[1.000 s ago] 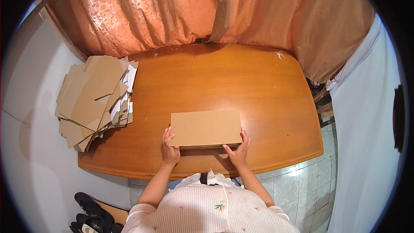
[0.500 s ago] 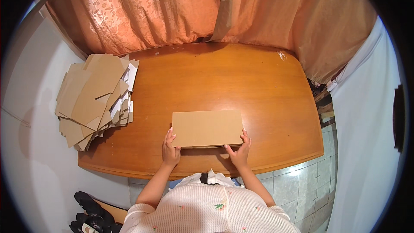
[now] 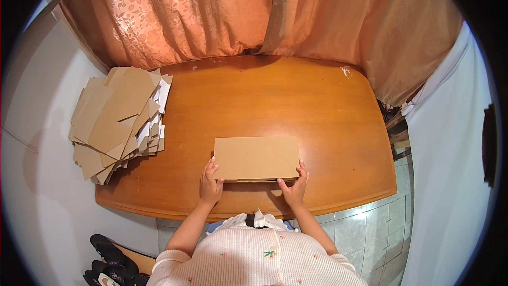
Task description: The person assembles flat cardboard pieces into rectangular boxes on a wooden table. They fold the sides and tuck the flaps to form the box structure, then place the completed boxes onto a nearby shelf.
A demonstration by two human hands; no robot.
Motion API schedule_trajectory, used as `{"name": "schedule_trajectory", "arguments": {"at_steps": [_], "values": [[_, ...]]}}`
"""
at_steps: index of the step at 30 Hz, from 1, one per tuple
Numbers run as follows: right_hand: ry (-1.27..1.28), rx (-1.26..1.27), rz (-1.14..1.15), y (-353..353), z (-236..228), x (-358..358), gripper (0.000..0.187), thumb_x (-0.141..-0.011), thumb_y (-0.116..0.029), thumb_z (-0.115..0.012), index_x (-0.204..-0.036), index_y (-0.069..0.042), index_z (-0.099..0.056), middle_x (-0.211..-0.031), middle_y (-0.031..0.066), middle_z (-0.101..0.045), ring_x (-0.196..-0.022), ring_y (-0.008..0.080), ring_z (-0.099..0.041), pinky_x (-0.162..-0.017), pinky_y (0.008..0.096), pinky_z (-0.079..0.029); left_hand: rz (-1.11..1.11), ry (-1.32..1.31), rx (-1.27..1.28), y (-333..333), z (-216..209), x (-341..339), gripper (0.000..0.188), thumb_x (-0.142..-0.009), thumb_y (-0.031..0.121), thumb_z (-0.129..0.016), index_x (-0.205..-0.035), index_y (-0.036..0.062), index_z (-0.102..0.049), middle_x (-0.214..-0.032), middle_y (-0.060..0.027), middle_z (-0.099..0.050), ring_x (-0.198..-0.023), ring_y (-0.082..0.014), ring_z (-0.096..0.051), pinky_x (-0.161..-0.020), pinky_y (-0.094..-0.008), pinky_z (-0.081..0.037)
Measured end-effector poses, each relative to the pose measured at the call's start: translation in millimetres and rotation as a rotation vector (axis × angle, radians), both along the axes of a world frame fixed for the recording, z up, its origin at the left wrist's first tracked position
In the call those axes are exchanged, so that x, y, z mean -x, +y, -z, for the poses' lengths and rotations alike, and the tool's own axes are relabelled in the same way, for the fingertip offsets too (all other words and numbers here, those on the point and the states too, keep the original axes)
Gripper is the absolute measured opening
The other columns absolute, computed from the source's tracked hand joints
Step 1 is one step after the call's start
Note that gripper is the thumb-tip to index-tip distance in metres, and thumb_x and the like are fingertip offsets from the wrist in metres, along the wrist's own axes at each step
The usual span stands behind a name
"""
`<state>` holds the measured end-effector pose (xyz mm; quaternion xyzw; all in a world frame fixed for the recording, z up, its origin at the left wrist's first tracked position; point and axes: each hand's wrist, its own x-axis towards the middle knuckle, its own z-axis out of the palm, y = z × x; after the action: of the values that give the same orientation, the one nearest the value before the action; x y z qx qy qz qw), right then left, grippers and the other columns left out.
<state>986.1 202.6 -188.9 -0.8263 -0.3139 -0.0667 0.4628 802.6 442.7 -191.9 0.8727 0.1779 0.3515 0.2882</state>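
One bare left hand [image 3: 210,186] and one bare right hand [image 3: 295,189], fingers half-curled, clasp one rectangular brown cardboard box [image 3: 256,158] at the near side of one brown wooden table [image 3: 259,100]; farther left lies one flattened brown cardboard pile [image 3: 114,122].

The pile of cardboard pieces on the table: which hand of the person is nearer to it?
Left. The left hand is at the left end of the cardboard rectangle, right of the pile; the right hand is at the rectangle's right end, farther away.
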Motion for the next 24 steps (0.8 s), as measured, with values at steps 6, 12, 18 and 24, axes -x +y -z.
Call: {"name": "schedule_trajectory", "arguments": {"at_steps": [6,12,18,24], "values": [[0.016,-0.004,0.008,0,-1,1,0.072,-0.074,-0.029,-0.078,-0.126,-0.004,-0.034,-0.147,0.0229,-0.034,-0.131,0.0365,-0.038,-0.109,0.0609,-0.013,-0.007,0.003,-0.015,-1,-4,0,0.047,-0.099,0.046,-0.041,-0.121,0.0036,-0.042,-0.144,-0.0225,-0.041,-0.130,-0.0411,-0.041,-0.106,-0.0483,-0.033],[0.023,0.003,0.019,2,-6,2,0.071,-0.075,-0.028,-0.077,-0.126,-0.004,-0.034,-0.147,0.0235,-0.034,-0.130,0.0369,-0.038,-0.109,0.0602,-0.014,-0.009,0.000,-0.005,-1,-6,-2,0.045,-0.100,0.041,-0.043,-0.122,0.0025,-0.043,-0.143,-0.0229,-0.041,-0.131,-0.0411,-0.039,-0.107,-0.0486,-0.031],[0.021,0.014,0.000,-3,-2,3,0.072,-0.076,-0.029,-0.077,-0.128,-0.003,-0.034,-0.147,0.0228,-0.033,-0.130,0.0365,-0.039,-0.109,0.0598,-0.013,-0.041,0.112,-0.024,-4,-22,4,0.036,-0.094,0.030,-0.053,-0.118,0.0032,-0.049,-0.142,-0.0212,-0.044,-0.133,-0.0412,-0.037,-0.109,-0.0525,-0.026],[-0.013,0.017,0.002,-4,-1,2,0.074,-0.076,-0.030,-0.077,-0.130,-0.003,-0.033,-0.148,0.0217,-0.032,-0.129,0.0354,-0.039,-0.109,0.0599,-0.013,-0.042,0.224,-0.218,-17,-61,-8,0.042,-0.087,0.032,-0.063,-0.122,0.0092,-0.055,-0.139,-0.0149,-0.048,-0.132,-0.0364,-0.040,-0.108,-0.0540,-0.026]]}}
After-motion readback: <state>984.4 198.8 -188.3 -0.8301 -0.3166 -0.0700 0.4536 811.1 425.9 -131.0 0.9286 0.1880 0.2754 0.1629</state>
